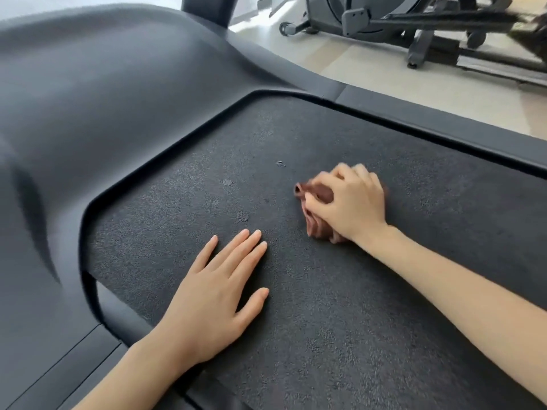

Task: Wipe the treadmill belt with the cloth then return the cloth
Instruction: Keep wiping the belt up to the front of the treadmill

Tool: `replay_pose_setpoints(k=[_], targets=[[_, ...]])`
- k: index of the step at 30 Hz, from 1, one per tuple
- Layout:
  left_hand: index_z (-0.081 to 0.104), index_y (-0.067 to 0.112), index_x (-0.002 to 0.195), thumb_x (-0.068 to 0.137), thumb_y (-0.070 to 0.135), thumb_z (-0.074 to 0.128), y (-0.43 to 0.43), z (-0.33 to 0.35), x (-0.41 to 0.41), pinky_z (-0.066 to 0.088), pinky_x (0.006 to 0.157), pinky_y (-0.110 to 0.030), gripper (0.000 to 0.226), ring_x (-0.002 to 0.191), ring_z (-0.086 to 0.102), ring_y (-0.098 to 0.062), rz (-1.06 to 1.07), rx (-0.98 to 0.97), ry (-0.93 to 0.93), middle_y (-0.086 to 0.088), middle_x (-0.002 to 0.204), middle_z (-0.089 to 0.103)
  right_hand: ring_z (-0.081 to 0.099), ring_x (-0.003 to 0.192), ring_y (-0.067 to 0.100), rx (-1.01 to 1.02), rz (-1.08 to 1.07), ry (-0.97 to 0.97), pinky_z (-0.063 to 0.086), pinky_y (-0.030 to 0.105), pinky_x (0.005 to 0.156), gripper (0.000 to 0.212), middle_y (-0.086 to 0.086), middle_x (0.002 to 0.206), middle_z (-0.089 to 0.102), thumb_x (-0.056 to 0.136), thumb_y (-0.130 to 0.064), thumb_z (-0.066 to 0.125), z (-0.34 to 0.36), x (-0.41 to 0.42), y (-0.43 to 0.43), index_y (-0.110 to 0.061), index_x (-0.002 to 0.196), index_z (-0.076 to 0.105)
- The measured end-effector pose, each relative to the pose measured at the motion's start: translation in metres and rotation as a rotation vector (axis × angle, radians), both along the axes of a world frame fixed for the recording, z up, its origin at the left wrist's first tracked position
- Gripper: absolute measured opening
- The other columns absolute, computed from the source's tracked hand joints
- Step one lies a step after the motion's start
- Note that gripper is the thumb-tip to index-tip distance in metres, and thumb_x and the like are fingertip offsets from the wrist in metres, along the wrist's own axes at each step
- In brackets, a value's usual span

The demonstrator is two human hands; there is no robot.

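The dark textured treadmill belt (340,291) fills the middle and lower right of the view. A bunched brown cloth (315,224) lies on the belt, and my right hand (352,202) grips it with curled fingers, pressing it down. Most of the cloth is hidden under that hand. My left hand (219,294) rests flat on the belt to the left, fingers straight and spread, holding nothing. A few small pale specks (279,163) dot the belt ahead of both hands.
The treadmill's black motor hood (103,99) rises to the left and behind the belt, with a side rail (444,113) along the far edge. Another exercise machine (414,28) stands on the pale floor (384,78) at the upper right.
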State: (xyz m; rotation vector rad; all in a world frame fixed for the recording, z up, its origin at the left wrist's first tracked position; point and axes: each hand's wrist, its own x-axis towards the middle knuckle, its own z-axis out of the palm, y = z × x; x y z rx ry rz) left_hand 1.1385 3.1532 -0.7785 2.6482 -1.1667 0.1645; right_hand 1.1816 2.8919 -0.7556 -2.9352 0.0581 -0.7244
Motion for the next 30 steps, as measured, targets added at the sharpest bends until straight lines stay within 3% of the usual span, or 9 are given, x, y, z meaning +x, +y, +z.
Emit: replay_pose_setpoints(k=[4, 7, 11, 14, 18, 22, 26, 30], targets=[[0.042, 0.017, 0.143, 0.093, 0.050, 0.033, -0.001, 0.000, 0.000, 0.017, 0.110, -0.043, 0.060, 0.143, 0.022, -0.012, 0.008, 0.009, -0.021, 0.004, 0.152, 0.033, 0.048, 0.107, 0.033, 0.018, -0.170, 0.112, 0.034, 0.037, 0.086, 0.039, 0.007, 0.112, 0.060, 0.087, -0.056, 0.050, 0.005, 0.091, 0.019, -0.029, 0.110, 0.064], [0.043, 0.017, 0.142, 0.093, 0.051, 0.034, 0.000, -0.001, 0.000, 0.018, 0.109, -0.043, 0.061, 0.142, 0.024, -0.013, 0.001, 0.019, -0.027, 0.004, 0.151, 0.035, 0.046, 0.114, 0.036, 0.029, -0.221, 0.199, 0.034, 0.039, 0.095, 0.043, 0.009, 0.121, 0.058, 0.089, -0.058, 0.047, 0.009, 0.135, 0.030, -0.029, 0.117, 0.062], [0.042, 0.018, 0.143, 0.095, 0.055, 0.028, 0.004, -0.001, 0.003, 0.019, 0.108, -0.041, 0.061, 0.141, 0.026, -0.013, -0.027, 0.050, -0.039, 0.004, 0.152, 0.034, 0.047, 0.112, 0.036, -0.003, -0.169, 0.170, 0.035, 0.038, 0.092, 0.040, 0.007, 0.119, 0.060, 0.090, -0.057, 0.047, 0.008, 0.131, 0.033, -0.030, 0.115, 0.064], [0.042, 0.020, 0.143, 0.096, 0.059, 0.018, 0.021, 0.001, 0.013, 0.020, 0.106, -0.039, 0.066, 0.140, 0.028, -0.013, -0.018, 0.104, -0.063, 0.006, 0.151, 0.035, 0.049, 0.104, 0.032, 0.021, -0.010, 0.104, 0.034, 0.036, 0.085, 0.033, 0.000, 0.109, 0.063, 0.087, -0.054, 0.053, 0.004, 0.101, 0.041, -0.031, 0.106, 0.068], [0.042, 0.020, 0.143, 0.095, 0.063, 0.015, 0.062, 0.005, 0.032, 0.021, 0.104, -0.039, 0.070, 0.136, 0.036, -0.017, 0.155, 0.175, -0.079, 0.005, 0.148, 0.039, 0.054, 0.086, 0.026, 0.046, 0.249, 0.013, 0.039, 0.035, 0.075, 0.037, -0.006, 0.086, 0.064, 0.074, -0.057, 0.049, 0.003, 0.042, 0.074, -0.031, 0.087, 0.072], [0.036, 0.021, 0.146, 0.093, 0.069, 0.010, 0.104, 0.002, 0.048, 0.014, 0.109, -0.035, 0.076, 0.139, 0.028, -0.020, 0.309, 0.165, -0.041, 0.005, 0.151, 0.031, 0.053, 0.083, 0.020, 0.072, 0.404, -0.036, 0.042, 0.035, 0.072, 0.026, -0.009, 0.084, 0.061, 0.074, -0.049, 0.057, -0.001, 0.000, 0.096, -0.030, 0.083, 0.071], [0.044, 0.015, 0.141, 0.094, 0.064, 0.014, 0.114, 0.003, 0.052, 0.019, 0.107, -0.035, 0.074, 0.136, 0.035, -0.021, 0.334, 0.146, -0.050, 0.000, 0.148, 0.038, 0.054, 0.078, 0.021, 0.078, 0.387, -0.087, 0.040, 0.030, 0.070, 0.027, -0.007, 0.079, 0.061, 0.074, -0.050, 0.057, -0.003, 0.025, 0.096, -0.029, 0.082, 0.072], [0.052, 0.012, 0.136, 0.092, 0.058, 0.025, 0.109, 0.002, 0.051, 0.023, 0.105, -0.037, 0.069, 0.132, 0.043, -0.022, 0.350, 0.116, -0.080, -0.003, 0.142, 0.048, 0.056, 0.086, 0.030, 0.054, 0.116, -0.049, 0.042, 0.036, 0.075, 0.039, 0.001, 0.090, 0.065, 0.078, -0.057, 0.048, -0.002, 0.096, 0.101, -0.029, 0.090, 0.072]])
